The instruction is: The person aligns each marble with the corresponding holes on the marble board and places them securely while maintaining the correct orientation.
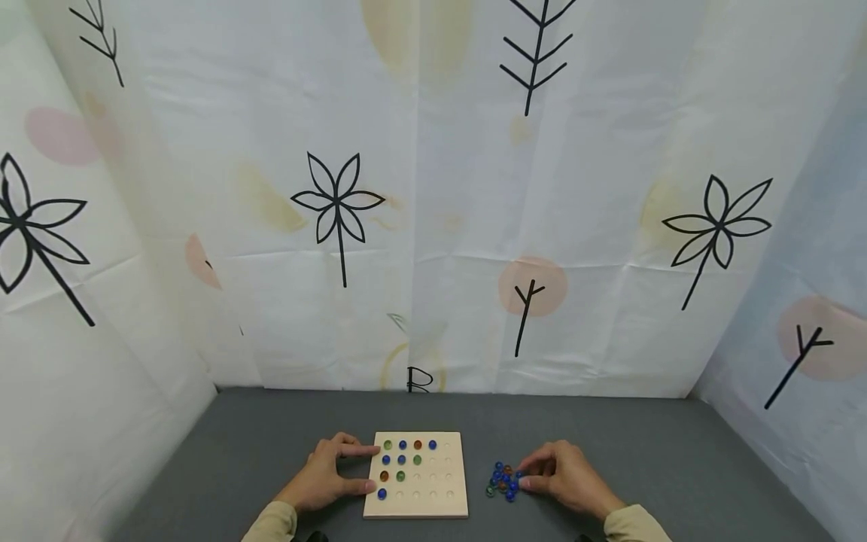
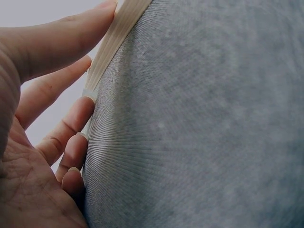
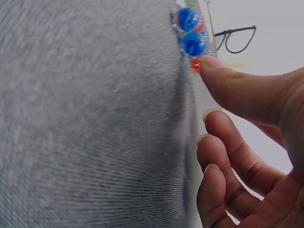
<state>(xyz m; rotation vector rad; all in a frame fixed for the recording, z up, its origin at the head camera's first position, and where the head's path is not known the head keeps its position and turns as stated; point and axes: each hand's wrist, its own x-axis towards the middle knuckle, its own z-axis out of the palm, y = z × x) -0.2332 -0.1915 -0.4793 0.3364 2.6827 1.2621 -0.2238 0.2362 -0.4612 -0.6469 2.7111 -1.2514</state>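
Note:
A square wooden board (image 1: 431,512) with rows of round hollows lies flat; green, blue and reddish-brown marbles sit in several hollows, mostly to the upper left. My left hand (image 1: 323,476) touches the board's left edge, index finger and thumb stretched out and apart. In the left wrist view, fingertips rest along the board's pale side (image 2: 111,42). Right of the board is a loose cluster of marbles (image 1: 499,476). My right hand (image 1: 565,476) has its thumb and index fingertips at the cluster, close around a blue marble (image 1: 519,474); whether they grip it is unclear. In the right wrist view, the thumb nears a red-orange marble (image 3: 195,65).
Both hands work over a dark grey cloth surface (image 1: 582,421). White fabric walls (image 1: 460,226) printed with plant drawings stand behind and at both sides. Two small dark objects show at the bottom edge, one of them (image 1: 317,536) near the left sleeve.

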